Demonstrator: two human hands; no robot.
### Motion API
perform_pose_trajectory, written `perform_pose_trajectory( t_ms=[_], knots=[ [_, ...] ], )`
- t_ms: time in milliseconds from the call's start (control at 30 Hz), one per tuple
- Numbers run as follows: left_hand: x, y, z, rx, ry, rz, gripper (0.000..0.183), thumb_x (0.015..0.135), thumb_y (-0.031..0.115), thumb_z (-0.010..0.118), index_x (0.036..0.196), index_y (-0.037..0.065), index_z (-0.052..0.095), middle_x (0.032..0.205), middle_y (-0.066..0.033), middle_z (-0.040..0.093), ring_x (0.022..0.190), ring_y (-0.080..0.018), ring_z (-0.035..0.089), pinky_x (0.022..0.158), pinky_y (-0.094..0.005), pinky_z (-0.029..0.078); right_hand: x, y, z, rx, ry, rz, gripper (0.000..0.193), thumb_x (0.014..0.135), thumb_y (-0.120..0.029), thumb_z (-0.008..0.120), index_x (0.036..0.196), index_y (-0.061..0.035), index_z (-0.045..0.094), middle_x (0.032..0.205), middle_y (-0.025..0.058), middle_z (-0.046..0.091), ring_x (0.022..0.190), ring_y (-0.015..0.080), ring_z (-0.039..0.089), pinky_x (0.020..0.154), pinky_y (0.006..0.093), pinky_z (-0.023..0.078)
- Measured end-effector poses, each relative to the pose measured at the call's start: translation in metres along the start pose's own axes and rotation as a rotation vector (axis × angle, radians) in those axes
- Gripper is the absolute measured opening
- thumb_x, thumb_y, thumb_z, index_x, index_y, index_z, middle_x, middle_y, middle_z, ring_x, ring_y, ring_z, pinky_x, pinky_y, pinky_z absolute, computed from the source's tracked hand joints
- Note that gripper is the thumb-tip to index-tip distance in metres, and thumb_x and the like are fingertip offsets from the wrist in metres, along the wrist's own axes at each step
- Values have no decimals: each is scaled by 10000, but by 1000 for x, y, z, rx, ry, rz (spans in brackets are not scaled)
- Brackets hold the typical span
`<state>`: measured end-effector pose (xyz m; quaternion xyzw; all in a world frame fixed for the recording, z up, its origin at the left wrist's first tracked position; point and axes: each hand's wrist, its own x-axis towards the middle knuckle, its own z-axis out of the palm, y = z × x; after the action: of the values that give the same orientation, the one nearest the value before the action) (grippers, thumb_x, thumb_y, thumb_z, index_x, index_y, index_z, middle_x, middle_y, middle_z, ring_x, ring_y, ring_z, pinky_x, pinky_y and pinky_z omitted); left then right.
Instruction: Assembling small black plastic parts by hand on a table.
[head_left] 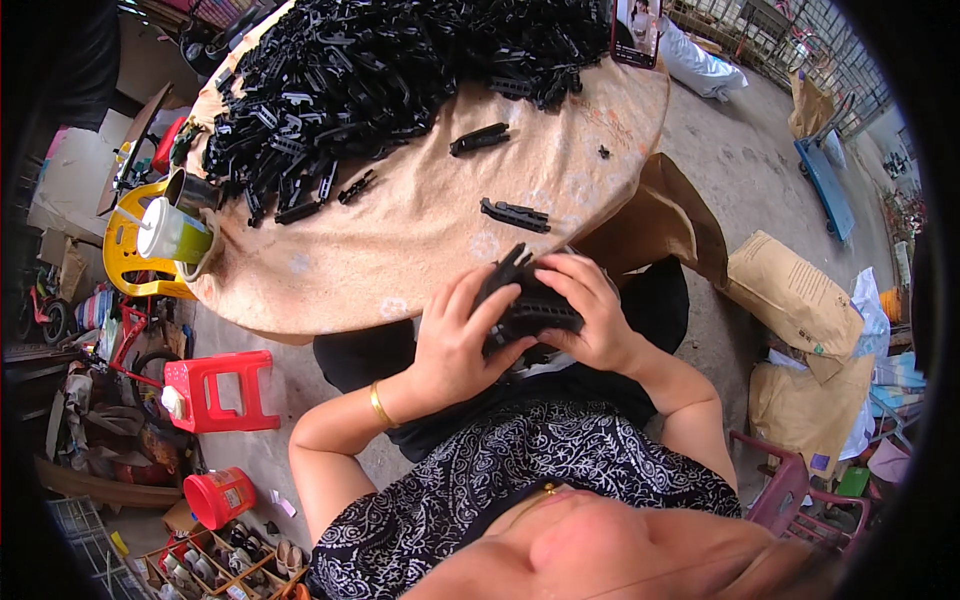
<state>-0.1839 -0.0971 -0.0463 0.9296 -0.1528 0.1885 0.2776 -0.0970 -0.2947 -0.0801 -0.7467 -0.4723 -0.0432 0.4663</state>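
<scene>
Above my lap, at the near edge of the cloth-covered table [360, 260], both of my hands are closed round a small bunch of black plastic parts [535, 308]. My left hand [462, 325] grips the bunch from the left, thumb toward me. From the right, my right hand [588, 312] curls its fingers over the top. The parts look long and slotted; how many there are is hidden. A similar slotted part [515, 215] lies just beyond my hands, and another part [480, 139] lies farther off. A large heap of such parts [350, 80] covers the far side.
A phone [637, 35] stands at the table's far right edge. At the left, a cup with a straw [172, 232] sits by a yellow stool [125, 262]. A red stool [225, 392] and red bucket [219, 497] are on the floor. Paper sacks [795, 300] lie right.
</scene>
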Motion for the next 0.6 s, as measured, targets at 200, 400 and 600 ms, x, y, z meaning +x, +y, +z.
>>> perform_pose_trajectory(
  t_ms=[200,400,600],
  knots=[
    [-20,13,16,173,-35,82,454,651,225,781,1039,68,608,1118,-171,524,977,-336,535,844,-440,438,-31,3,8,16,-143,253,581,720,-161,733,1224,5,495,1237,197,480,1154,353,465,968,397,397],
    [39,-13,-2,114,-2,255,404,685,318,765,977,82,615,1026,-144,556,953,-326,530,854,-458,418,0,11,-27,98,-84,149,294,760,-94,695,1032,-6,624,975,158,640,900,329,622,787,356,503],
    [112,-67,7,208,-105,-24,751,661,515,730,1221,58,526,1294,-223,413,1229,-420,323,1010,-525,288,109,85,-59,-88,354,33,363,785,-184,697,1096,-24,602,1110,166,588,1006,305,590,831,361,493]
  ],
)
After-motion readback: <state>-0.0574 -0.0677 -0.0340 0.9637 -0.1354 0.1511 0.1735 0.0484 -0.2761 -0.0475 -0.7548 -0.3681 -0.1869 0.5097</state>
